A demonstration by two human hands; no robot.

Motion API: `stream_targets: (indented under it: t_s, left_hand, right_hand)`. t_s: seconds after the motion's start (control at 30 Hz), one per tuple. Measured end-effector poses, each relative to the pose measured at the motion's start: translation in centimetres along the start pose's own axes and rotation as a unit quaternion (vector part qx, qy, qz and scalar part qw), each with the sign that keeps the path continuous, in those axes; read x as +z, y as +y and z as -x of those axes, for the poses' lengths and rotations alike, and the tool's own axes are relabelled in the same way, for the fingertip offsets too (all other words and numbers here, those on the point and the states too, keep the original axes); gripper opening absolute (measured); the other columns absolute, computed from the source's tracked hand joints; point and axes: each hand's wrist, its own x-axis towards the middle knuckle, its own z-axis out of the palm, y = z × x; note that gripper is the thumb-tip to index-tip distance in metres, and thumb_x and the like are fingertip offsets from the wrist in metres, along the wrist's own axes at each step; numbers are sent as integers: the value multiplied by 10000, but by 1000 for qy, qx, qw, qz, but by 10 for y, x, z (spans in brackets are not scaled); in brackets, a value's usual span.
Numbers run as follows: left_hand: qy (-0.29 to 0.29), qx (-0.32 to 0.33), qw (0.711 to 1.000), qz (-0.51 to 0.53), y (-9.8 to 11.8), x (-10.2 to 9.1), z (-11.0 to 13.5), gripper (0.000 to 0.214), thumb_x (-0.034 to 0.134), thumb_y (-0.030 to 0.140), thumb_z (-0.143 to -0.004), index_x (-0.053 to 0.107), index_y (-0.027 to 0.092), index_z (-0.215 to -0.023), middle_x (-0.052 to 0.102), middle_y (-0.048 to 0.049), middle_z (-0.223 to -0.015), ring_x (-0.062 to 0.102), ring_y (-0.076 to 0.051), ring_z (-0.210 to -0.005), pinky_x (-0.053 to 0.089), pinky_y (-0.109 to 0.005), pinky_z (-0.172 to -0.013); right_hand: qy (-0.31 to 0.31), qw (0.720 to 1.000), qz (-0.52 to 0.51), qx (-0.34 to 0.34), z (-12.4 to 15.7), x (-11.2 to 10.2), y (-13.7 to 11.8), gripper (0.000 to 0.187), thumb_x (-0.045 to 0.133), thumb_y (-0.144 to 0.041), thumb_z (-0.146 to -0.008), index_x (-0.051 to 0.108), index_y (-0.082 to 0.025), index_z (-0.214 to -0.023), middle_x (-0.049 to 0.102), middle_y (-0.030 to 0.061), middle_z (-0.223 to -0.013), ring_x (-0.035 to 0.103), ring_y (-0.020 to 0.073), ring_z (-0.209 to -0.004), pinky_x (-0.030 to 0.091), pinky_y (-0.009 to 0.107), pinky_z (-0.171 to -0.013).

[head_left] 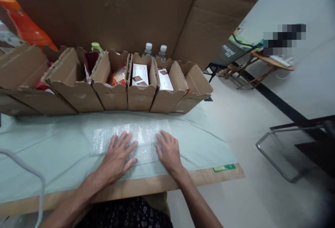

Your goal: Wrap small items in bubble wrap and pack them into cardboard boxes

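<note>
A sheet of clear bubble wrap [142, 133] lies flat on the pale green cloth [65, 144] covering the table. My left hand [117, 154] rests on its left half, fingers spread and flat. On the right half lies my right hand [169, 151], palm down with fingers stretched out. Neither hand holds anything. Behind the wrap stands a row of open cardboard boxes [115, 95].
The boxes hold white cartons [140, 74], a red snack packet [118, 76] and two capped water bottles [148, 49]. A tall cardboard wall [117, 15] backs them. An orange object [28, 25] sits far left, a white cable [31, 175] near left. Table edge [225, 175] ends right; metal chair frame [277, 151] on floor.
</note>
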Motion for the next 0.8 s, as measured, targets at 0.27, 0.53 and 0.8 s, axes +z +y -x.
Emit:
stream_targets:
  t_s: [0.27, 0.53, 0.8]
  left_hand:
    - [-40, 24, 999, 2, -15, 12, 29, 580, 575, 399, -957, 461, 357, -1524, 412, -81, -1642, 367, -361, -1514, 233, -648, -1221]
    - [-66, -7, 997, 47, -13, 12, 25, 638, 629, 322, -903, 466, 358, -1519, 381, -83, -1656, 322, -377, -1536, 224, -697, -1221]
    - [-87, -17, 993, 76, -13, 2, 19, 651, 629, 239, -857, 504, 324, -1490, 400, -96, -1647, 309, -365, -1544, 176, -700, -1236]
  right_hand:
    - [26, 994, -59, -86, -33, -61, 5, 199, 623, -265, -954, 729, -223, -1118, 737, 132, -1231, 680, 314, -1093, 515, 490, -901]
    - [-35, 984, -27, -172, -223, -154, -48, 184, 592, -187, -949, 771, -234, -957, 780, 45, -958, 658, 217, -866, 422, 337, -773]
    - [-309, 924, -37, -221, -294, -124, -70, 219, 687, -65, -815, 707, -200, -643, 711, -31, -699, 597, 127, -660, 450, 246, -675]
